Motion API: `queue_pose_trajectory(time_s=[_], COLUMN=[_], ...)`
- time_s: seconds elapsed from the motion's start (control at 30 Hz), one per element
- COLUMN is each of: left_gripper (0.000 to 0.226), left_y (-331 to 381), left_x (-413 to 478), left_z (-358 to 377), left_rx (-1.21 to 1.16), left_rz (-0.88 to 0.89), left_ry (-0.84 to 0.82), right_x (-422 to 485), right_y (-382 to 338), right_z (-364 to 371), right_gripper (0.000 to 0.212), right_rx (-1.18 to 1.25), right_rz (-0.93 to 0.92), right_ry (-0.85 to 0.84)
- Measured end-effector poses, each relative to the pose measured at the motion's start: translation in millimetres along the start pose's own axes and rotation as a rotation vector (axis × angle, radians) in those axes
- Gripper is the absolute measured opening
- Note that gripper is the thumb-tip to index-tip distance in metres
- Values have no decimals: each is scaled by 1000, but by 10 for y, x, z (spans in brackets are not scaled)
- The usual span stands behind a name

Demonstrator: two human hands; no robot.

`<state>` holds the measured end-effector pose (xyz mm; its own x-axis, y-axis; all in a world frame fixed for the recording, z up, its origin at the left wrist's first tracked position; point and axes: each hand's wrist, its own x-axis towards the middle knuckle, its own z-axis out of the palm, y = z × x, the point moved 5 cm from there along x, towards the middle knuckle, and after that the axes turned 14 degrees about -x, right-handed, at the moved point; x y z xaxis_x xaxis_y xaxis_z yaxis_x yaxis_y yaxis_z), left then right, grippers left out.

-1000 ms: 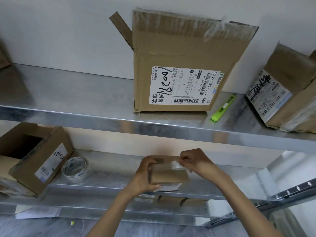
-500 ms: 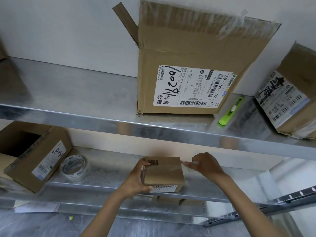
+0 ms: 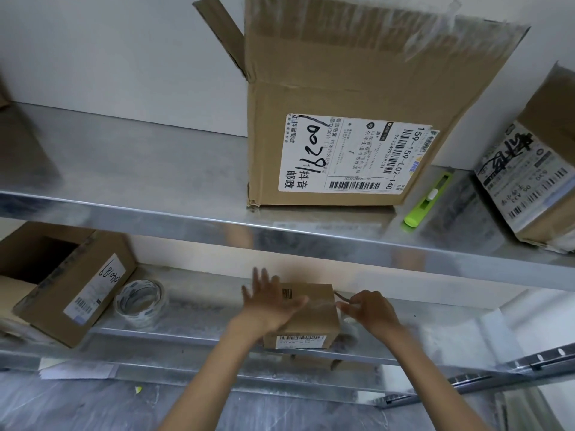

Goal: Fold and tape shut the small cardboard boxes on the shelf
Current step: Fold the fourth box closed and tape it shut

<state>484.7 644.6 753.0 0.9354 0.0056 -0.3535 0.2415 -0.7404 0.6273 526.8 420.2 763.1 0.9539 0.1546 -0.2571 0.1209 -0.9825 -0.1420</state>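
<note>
On the upper shelf [image 3: 140, 169] a big box [image 3: 357, 88] stands with a cutter [image 3: 427, 200] just right of it and an end box [image 3: 535, 175] farther right; on the lower shelf [image 3: 202, 315] an open box [image 3: 62, 287] lies left, a tape roll [image 3: 140, 301] beside it, then the small box [image 3: 317, 318], left hand [image 3: 270, 306] atop, right hand [image 3: 370, 309] pinching its right edge.

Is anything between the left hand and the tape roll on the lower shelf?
Nothing visible: the left hand rests flat on the small box, and only bare shelf lies between it and the tape roll.
</note>
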Motion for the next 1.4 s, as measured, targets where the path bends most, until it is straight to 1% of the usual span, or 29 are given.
queue_pose_trajectory(time_s=[0.03, 0.07, 0.1, 0.13, 0.27, 0.33, 0.4, 0.47, 0.5, 0.57, 0.6, 0.67, 0.73, 0.8, 0.87, 0.9, 0.97, 1.0, 1.03, 1.1, 1.13, 1.17, 1.2, 1.23, 1.27, 1.33, 1.4], left_gripper=[84, 82, 85, 91, 99, 96, 91, 92, 96, 107, 109, 110, 112, 114, 105, 101, 94, 91, 88, 86, 88, 91, 94, 95, 95, 93, 89], left_y=[252, 425, 537, 587, 360, 121, -130, -225, -252, -189, -139, 27, 281, 530, 662, 692, 683, 669, 657, 590, 552, 509, 455, 405, 333, 172, 17], left_x=[-66, -118, -184, -230, -276, -250, -241, -282, -293, -292, -285, -232, -158, -93, -65, -62, -51, -57, -84, -142, -168, -183, -187, -192, -186, -175, -171], left_z=[66, 251, 428, 577, 632, 510, 411, 340, 342, 314, 287, 220, 239, 386, 542, 561, 498, 436, 360, 197, 129, 91, 82, 86, 96, 71, 36], left_rx=[91, 168, 213, 257, 278, 285, 320, 322, 304, 276, 310, 476, 534, 502, 482, 464, 342, 263, 177, -55, -205, -348, -452, -500, -521, -568, -577], left_rz=[183, 339, 433, 460, 439, 419, 327, 295, 284, 258, 223, 181, 222, 313, 351, 354, 383, 422, 475, 535, 539, 541, 546, 550, 545, 519, 481], left_ry=[119, 96, 24, -6, -53, 23, 51, 120, 117, 72, 35, 3, -5, -66, -128, -120, -49, -22, 5, 53, 68, 76, 74, 70, 73, 86, 79], right_x=[-7, -8, -8, -8, -8, -4, 4, 6, 4, 1, 1, -4, -8, -21, -35, -45, -79, -92, -121, -243, -314, -389, -457, -481, -474, -390, -302], right_y=[8, 16, 27, 35, 18, 8, 7, 10, 11, 0, -7, -15, 0, 21, 23, 22, 21, 29, 54, 115, 116, 63, -24, -101, -161, -221, -254], right_z=[1, 7, 13, 16, 13, 11, 21, 38, 49, 57, 56, 48, 51, 47, 50, 60, 14, -73, -217, -557, -706, -820, -889, -905, -912, -960, -1013], right_gripper=[52, 53, 53, 53, 53, 49, 40, 40, 43, 47, 46, 43, 45, 47, 47, 45, 37, 36, 39, 53, 56, 56, 53, 49, 46, 43, 45], right_rx=[-14, -23, -30, -36, -31, -26, -20, -23, -26, -23, -16, -7, -1, 2, 18, 43, 160, 224, 310, 584, 670, 681, 609, 519, 427, 268, 15], right_rz=[3, 6, 9, 10, -9, -23, -28, -22, -20, -10, -4, 6, 19, 44, 53, 54, 30, 3, -23, -72, -136, -229, -304, -348, -345, -269, -189], right_ry=[-2, -3, -4, -5, -11, -13, -19, -22, -20, -15, -17, -28, -53, -75, -86, -94, -110, -77, -30, 54, 42, -8, -67, -113, -114, -7, 123])
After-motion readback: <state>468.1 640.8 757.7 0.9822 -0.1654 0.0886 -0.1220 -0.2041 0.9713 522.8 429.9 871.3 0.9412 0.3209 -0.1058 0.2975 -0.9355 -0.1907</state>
